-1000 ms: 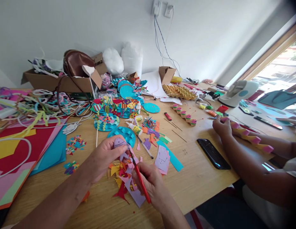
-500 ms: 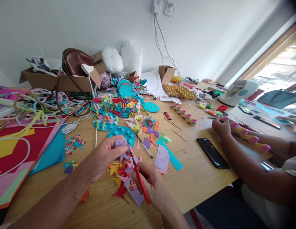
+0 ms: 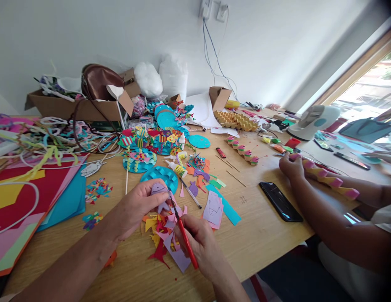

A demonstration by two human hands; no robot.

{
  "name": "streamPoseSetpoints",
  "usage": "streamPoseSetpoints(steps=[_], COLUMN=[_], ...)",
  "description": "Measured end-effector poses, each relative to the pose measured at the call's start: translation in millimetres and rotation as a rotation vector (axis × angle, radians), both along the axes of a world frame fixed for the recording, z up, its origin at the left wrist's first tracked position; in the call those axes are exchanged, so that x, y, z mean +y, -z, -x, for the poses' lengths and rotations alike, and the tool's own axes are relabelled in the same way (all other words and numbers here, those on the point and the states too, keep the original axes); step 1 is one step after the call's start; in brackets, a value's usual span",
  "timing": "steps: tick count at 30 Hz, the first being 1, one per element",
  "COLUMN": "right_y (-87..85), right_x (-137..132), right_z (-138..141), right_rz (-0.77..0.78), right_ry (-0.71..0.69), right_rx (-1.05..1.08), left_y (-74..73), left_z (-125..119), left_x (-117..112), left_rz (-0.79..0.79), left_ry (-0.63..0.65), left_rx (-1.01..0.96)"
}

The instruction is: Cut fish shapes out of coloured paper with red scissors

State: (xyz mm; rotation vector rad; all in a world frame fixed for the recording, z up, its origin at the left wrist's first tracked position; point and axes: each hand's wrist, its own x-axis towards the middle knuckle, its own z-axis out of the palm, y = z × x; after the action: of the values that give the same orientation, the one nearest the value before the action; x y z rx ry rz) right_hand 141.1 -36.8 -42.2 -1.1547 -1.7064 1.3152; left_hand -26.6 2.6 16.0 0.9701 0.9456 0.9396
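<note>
Between the thumb and fingers of my left hand is a purple paper fish with drawn lines and an eye. My right hand is closed around red-handled scissors, whose dark blades reach the edge of the fish. Whether the blades are parted I cannot make out. Under both hands lies a heap of paper scraps in yellow, red, purple and pink. To the right, a purple piece with a drawn fish rests on pink and orange paper. A pen lies just beyond my hands.
A black phone lies at the right, beside a person's arms; that person holds a pink-and-yellow egg-carton strip. Glue bottles and blue discs stand ahead. Coloured sheets are stacked left, below a cardboard box.
Almost nothing differs. The view has shifted very slightly, while both my hands, the fish and the scissors keep nearly the same position.
</note>
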Motion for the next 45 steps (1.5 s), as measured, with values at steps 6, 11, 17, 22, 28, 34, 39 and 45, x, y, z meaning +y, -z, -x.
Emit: streamPoseSetpoints(steps=[6, 11, 17, 22, 28, 34, 39, 45], right_y=[-3.1, -3.0, -2.3, 2.2, 10.1, 8.7, 7.1, 6.0], right_x=[-1, -1, -1, 0, -1, 0, 2, 4], right_z=[1, 1, 1, -1, -5, -8, -12, -10], right_rz=[0.026, 0.049, 0.031, 0.013, -0.027, -0.063, -0.094, 0.025], right_ry=[-0.003, 0.004, 0.009, 0.006, 0.001, -0.014, -0.044, -0.066], right_rx=[0.021, 0.012, 0.021, 0.015, -0.034, -0.09, -0.15, -0.033], left_y=[-2.3, -1.8, -0.6, 1.6, 4.5, 6.1, 7.9, 5.5], left_z=[-1, -1, -2, -2, -2, 5, 12, 8], left_x=[-1, -2, -2, -2, 1, 4, 8, 8], left_rz=[0.033, 0.049, 0.078, 0.088, 0.075, -0.025, -0.111, 0.009], left_ry=[0.014, 0.006, 0.003, 0.003, 0.015, 0.09, 0.083, 0.094], left_rx=[-0.039, -0.047, -0.017, -0.004, 0.013, 0.142, 0.256, 0.141])
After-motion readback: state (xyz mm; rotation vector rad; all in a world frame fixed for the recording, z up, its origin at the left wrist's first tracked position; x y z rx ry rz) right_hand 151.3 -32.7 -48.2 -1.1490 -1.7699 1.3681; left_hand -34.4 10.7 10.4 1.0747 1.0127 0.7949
